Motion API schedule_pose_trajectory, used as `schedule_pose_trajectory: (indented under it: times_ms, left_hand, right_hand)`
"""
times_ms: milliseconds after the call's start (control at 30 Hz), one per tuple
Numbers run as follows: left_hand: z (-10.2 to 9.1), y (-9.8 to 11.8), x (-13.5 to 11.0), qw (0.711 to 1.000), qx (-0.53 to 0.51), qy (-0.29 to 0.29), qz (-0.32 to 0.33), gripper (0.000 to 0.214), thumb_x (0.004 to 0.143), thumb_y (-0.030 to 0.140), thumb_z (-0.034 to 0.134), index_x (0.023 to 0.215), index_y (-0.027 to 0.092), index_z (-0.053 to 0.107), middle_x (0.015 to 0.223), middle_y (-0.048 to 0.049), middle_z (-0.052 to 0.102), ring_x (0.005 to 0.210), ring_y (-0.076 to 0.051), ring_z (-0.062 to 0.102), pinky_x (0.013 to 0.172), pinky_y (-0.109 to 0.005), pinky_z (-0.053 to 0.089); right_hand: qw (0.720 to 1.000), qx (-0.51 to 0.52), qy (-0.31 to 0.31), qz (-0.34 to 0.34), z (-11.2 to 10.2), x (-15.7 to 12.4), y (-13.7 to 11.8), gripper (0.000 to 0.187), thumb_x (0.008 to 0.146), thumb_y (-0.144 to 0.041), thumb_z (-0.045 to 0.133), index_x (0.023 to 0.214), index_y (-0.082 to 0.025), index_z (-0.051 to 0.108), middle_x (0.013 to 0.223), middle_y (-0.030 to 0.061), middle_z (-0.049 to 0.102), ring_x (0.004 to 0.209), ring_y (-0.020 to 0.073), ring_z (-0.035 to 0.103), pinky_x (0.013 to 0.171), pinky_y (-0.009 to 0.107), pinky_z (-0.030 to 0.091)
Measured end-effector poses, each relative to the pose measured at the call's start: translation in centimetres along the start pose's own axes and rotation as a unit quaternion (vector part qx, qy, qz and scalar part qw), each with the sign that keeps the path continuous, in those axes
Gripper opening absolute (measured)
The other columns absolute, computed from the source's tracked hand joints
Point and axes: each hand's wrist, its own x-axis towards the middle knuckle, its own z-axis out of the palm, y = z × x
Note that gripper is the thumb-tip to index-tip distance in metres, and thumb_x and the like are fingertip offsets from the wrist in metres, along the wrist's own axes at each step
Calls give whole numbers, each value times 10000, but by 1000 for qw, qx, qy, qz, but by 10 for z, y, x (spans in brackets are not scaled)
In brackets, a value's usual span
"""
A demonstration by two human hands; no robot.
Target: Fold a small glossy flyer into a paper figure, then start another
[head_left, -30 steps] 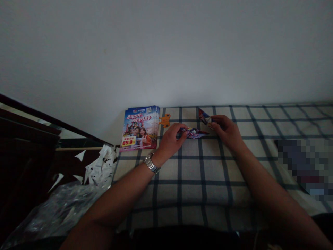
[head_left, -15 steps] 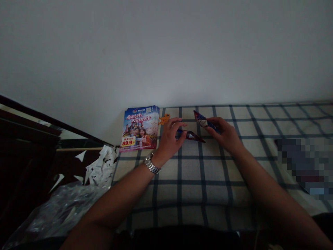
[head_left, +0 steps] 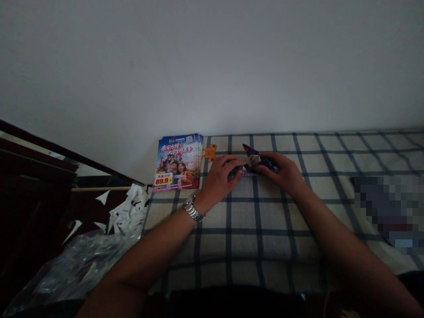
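Note:
My right hand (head_left: 282,173) pinches a folded piece of glossy printed paper (head_left: 252,155), its pointed tip sticking up to the left. Closed on a second folded paper (head_left: 248,172) of similar print, my left hand (head_left: 222,177) wears a metal-banded watch (head_left: 193,209). The two papers meet between my hands, just above the cloth; whether one is tucked into the other I cannot tell. Left of my left hand lies a stack of colourful flyers (head_left: 177,161) with "89.9" printed on the top one.
A checked cloth (head_left: 245,247) covers the surface, with an orange bear figure (head_left: 209,153) beside the flyers. Torn white paper (head_left: 129,214) and clear plastic (head_left: 82,260) lie at the lower left. A pixelated dark object (head_left: 384,207) is at the right. The wall (head_left: 212,66) rises behind.
My hands have come closer together. The left fingers have closed further on their folded paper, and it now meets the one in my right hand, which has tilted.

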Motion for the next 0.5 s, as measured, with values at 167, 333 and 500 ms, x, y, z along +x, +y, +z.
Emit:
schedule_pose_trajectory:
  times_ms: [167, 333, 500]
  left_hand:
    - [0, 0, 1, 1000, -2, -3, -2, 133, 1005, 211, 652, 1122, 233, 711, 1214, -58, 661, 1186, -229, 618, 1051, -455, 507]
    - [-1, 2, 2, 1000, -5, 3, -4, 171, 987, 186, 669, 1151, 225, 697, 1194, -59, 669, 1172, -228, 616, 1049, -444, 510]
    - [-3, 4, 0, 1000, 4, 7, -5, 326, 999, 218, 661, 1322, 249, 630, 1231, -65, 661, 1186, -236, 602, 1073, -458, 510]
  right_hand:
    - [999, -26, 22, 6, -3, 1, 2, 447, 1000, -514, 610, 1321, -214, 689, 1179, 123, 775, 1025, 309, 742, 890, 449, 587]
    - [1000, -16, 20, 4, -4, 0, 3, 447, 1026, -511, 576, 1353, -223, 678, 1196, 110, 779, 1032, 300, 743, 880, 437, 588]
    - [999, 5, -19, -47, -5, -2, -2, 479, 988, -504, 648, 1393, -249, 648, 1295, 105, 749, 1125, 316, 725, 932, 461, 589]
